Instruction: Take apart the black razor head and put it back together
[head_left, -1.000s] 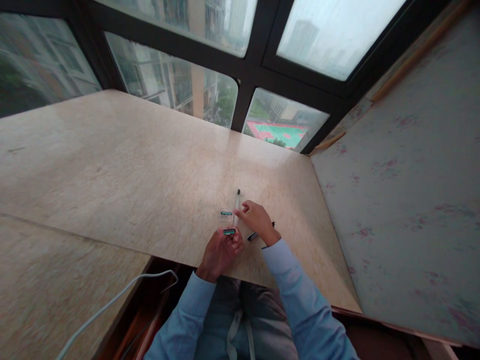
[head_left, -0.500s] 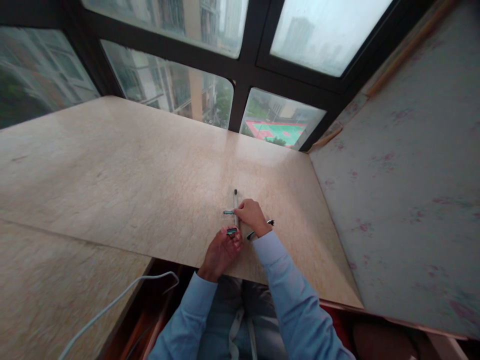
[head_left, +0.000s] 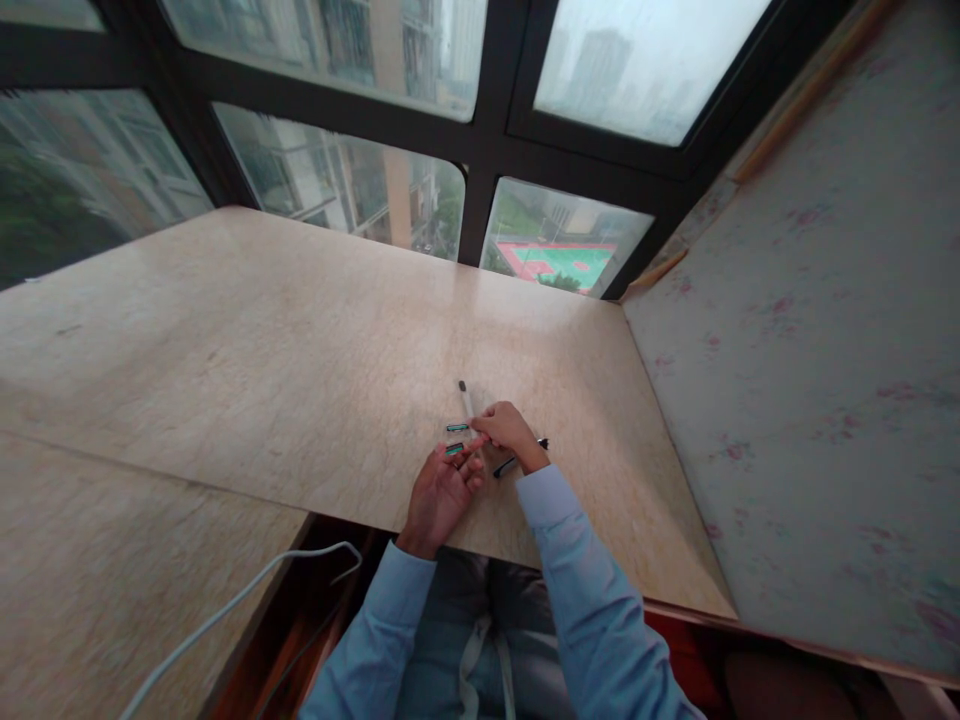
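My left hand (head_left: 441,492) lies palm-up at the marble table's (head_left: 300,340) near edge. Its fingertips hold the near teal end of a small clear case (head_left: 454,449). The case's far teal end (head_left: 457,428) lies just beyond. My right hand (head_left: 510,430) is closed on a thin clear pen with a dark tip (head_left: 465,395). That pen points away from me, right beside the case. A black pen (head_left: 510,463) lies on the table under my right wrist. Both hands touch at the fingertips.
A white cable (head_left: 247,590) hangs off the near left edge of the table. Dark-framed windows (head_left: 480,150) run along the far side. A patterned wall panel (head_left: 810,400) closes the right side. My lap is below the table edge.
My left hand has opened out and turned palm-up, and the case's two teal ends now sit closer together. My right hand stays on the clear pen, shifted slightly toward me.
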